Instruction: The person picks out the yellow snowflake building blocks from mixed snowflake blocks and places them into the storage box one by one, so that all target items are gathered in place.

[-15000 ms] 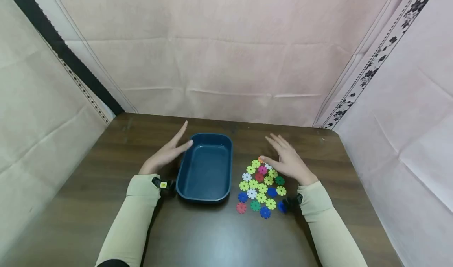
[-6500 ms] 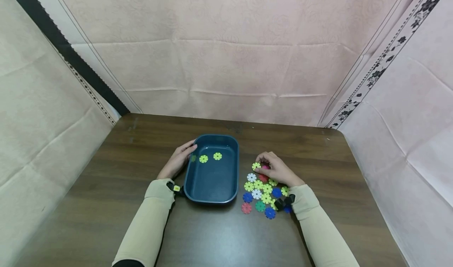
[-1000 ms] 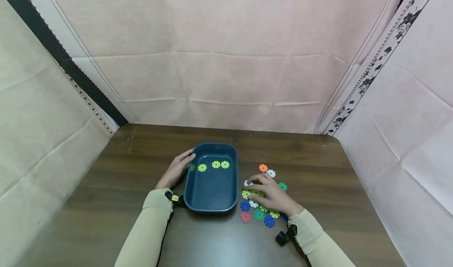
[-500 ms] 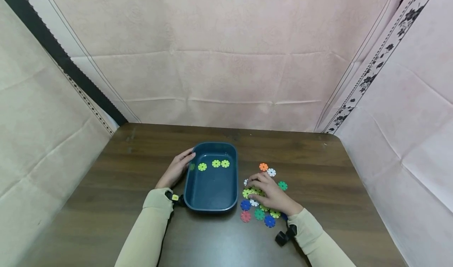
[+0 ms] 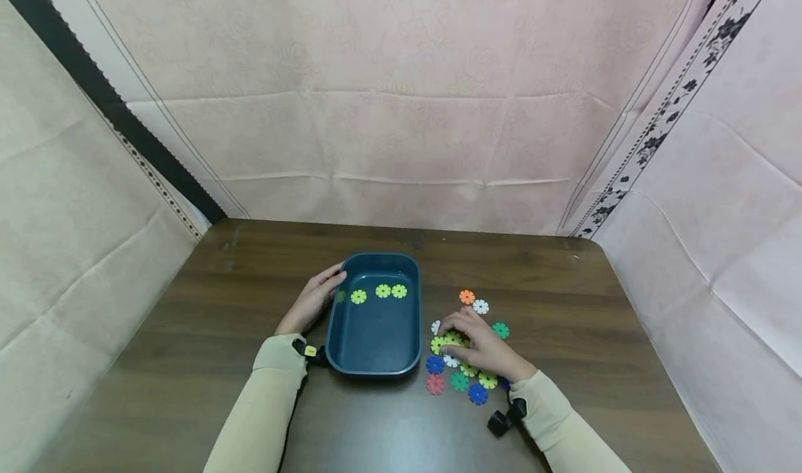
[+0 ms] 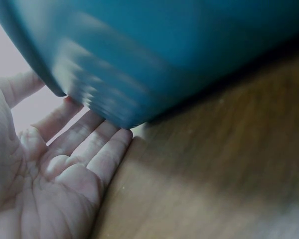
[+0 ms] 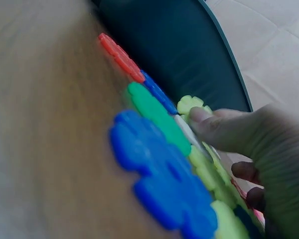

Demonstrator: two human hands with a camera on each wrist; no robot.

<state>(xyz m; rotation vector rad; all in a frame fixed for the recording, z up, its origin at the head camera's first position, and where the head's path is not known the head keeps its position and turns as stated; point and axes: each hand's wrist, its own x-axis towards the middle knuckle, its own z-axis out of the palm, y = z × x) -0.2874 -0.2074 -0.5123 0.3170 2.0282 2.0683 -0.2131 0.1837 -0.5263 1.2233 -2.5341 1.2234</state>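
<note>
1. Nearest the camera, two cream sleeves (image 5: 557,424) reach forward over a dark wooden table (image 5: 188,361), each with a small black device at the wrist.
2. The right hand (image 5: 479,344) lies over a scatter of flat, flower-shaped plastic discs (image 5: 460,379); its fingers are curled down onto a yellow-green disc (image 5: 438,344) at their tips. The wrist view shows the thumb pressing on that piece, but whether it is lifted or only pinned cannot be told.
3. Just short of the right hand's knuckles lie red, green and blue discs; beyond its fingertips sit an orange disc (image 5: 466,297), a white disc (image 5: 480,306) and a green disc (image 5: 500,330), apart from the hand.
4. To that hand's left stands a dark blue tray (image 5: 376,334), close beside the discs.
5. The left hand (image 5: 311,301) rests with relaxed, nearly straight fingers against the tray's outer left wall, fingertips at the far corner.
6. Inside the tray, toward its far end, three yellow-green discs (image 5: 382,292) lie in a row.
7. Behind the table hang pale pink cloth walls (image 5: 401,111).
</note>
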